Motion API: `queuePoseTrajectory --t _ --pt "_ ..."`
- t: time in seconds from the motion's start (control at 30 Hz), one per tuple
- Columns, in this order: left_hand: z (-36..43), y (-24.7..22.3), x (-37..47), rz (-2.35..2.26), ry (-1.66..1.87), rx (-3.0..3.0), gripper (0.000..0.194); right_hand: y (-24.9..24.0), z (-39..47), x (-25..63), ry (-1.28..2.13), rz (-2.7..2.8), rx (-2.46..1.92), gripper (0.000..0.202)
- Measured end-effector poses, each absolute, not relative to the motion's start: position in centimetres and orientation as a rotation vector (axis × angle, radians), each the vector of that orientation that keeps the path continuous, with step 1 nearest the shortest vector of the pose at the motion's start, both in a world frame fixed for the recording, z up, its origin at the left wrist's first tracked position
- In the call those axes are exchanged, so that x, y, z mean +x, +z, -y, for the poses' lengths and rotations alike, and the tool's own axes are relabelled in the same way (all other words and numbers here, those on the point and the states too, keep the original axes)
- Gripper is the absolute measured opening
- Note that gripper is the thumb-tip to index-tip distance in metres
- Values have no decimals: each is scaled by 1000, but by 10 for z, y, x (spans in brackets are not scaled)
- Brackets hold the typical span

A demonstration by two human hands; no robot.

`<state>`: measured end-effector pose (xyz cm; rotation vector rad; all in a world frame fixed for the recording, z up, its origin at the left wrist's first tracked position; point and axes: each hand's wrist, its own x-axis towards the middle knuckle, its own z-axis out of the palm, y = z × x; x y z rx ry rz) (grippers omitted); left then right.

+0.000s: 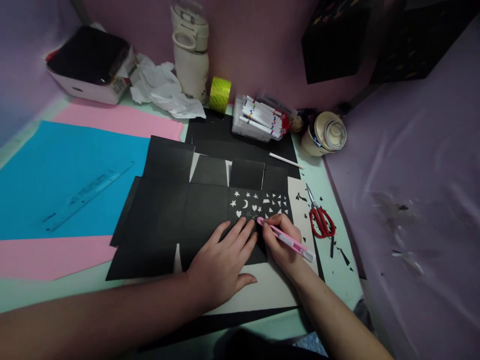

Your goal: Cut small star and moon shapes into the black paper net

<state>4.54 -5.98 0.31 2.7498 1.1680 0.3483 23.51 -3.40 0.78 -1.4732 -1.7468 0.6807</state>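
A black card sheet [161, 215] with fold lines and slit flaps lies on a white sheet [258, 287]. Its right panel has cut-out stars, hearts, a moon and several triangles, with white showing through. My left hand [225, 260] lies flat on the card, fingers spread, just below the cut-outs. In my right hand [283, 240] is a pink craft knife [287, 237], held like a pen. Its tip meets the card near a drawn star outline beside my left fingertips; the blade itself is too small to make out.
Red-handled scissors [321, 220] lie at the right among black paper scraps [343, 257]. A white pen [287, 160], a box of markers [258, 120], yellow tape [220, 95] and a bottle [191, 60] stand behind. A clear ruler [90, 195] rests on blue paper [37, 175] at left.
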Motion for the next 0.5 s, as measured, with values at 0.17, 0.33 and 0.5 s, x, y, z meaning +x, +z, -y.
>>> queuePoseTrajectory --t 0.17,0.33,0.5 --pt "60 2 45 -1167 366 2751 80 6 34 236 702 1729 -1461 9" --pt "60 1 45 -1172 393 2754 80 5 34 236 687 1727 -1463 9" --pt "60 2 45 -1177 403 2763 79 4 34 236 693 1731 -1444 9"
